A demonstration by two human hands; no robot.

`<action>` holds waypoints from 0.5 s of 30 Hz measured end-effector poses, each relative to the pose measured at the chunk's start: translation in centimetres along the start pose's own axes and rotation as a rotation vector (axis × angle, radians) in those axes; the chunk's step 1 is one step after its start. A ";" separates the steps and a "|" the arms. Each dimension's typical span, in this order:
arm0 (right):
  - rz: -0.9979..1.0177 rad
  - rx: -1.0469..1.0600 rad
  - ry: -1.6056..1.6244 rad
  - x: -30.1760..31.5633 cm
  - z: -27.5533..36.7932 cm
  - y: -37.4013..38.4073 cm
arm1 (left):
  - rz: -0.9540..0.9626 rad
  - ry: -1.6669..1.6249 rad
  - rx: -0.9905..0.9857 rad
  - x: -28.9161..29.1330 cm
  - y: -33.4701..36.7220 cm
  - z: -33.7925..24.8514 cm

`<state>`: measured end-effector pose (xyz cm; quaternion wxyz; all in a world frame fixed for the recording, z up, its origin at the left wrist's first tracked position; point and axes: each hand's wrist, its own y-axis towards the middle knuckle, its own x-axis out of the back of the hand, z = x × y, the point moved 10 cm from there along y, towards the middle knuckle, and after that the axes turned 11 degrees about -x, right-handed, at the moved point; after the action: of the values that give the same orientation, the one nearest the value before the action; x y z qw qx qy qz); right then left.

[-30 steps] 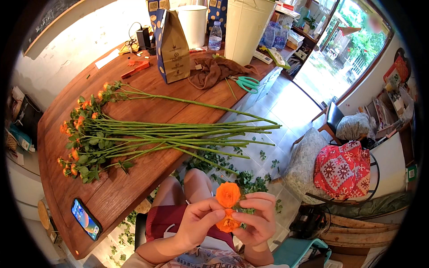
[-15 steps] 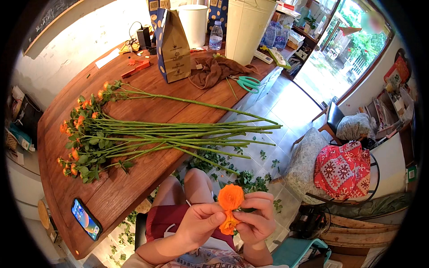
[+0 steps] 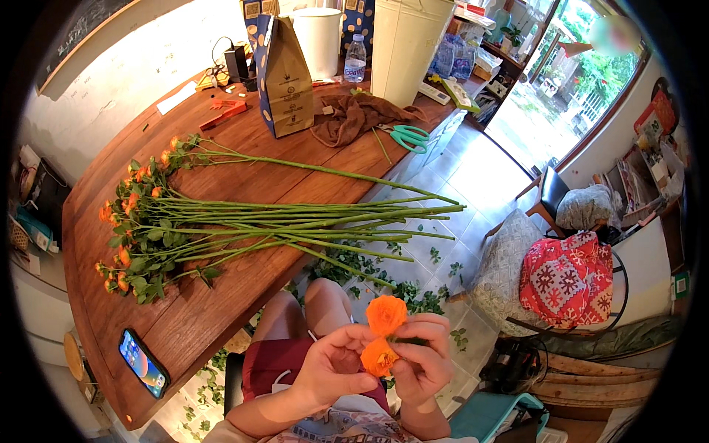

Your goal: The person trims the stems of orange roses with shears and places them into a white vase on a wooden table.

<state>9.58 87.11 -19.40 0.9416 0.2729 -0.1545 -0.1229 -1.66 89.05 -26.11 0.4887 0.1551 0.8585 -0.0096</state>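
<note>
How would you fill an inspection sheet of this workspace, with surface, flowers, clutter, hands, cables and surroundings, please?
Surface: wooden table, seams visible.
Flowers: long-stemmed orange roses lie on it, stems overhanging its edge; two orange rose blooms are at the hands.
Clutter: smartphone, brown cloth, teal-handled scissors, paper bag.
Hands: right hand holds the blooms; left hand, thumb and fingers apart, beside the lower bloom, contact unclear.
Cables: thin black cable by a black adapter.
Surroundings: green leaves scattered on tiled floor.

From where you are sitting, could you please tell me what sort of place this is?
Probably a home room or small studio used for flower work: the right hand holds orange blooms, long-stemmed flowers lie on a wooden table, and loose leaves are scattered on the tiled floor.
</note>
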 end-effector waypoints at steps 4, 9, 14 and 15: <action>-0.002 -0.030 0.037 0.0 -0.2 0.0 | -0.019 0.066 -0.009 0.2 0.0 -0.3; 0.035 -0.055 0.091 -0.1 -0.5 0.0 | -0.015 0.092 -0.010 0.8 -0.5 -0.1; -0.203 -0.071 0.276 0.9 -0.7 -0.7 | -0.025 0.055 0.056 1.0 -0.5 0.4; -0.284 -0.051 0.340 1.5 -0.8 -1.1 | -0.027 0.037 0.073 1.1 -0.6 0.7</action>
<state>11.07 86.11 -20.31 0.9339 0.2849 0.0496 -0.2101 -1.78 88.63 -27.46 0.4667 0.1616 0.8684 -0.0446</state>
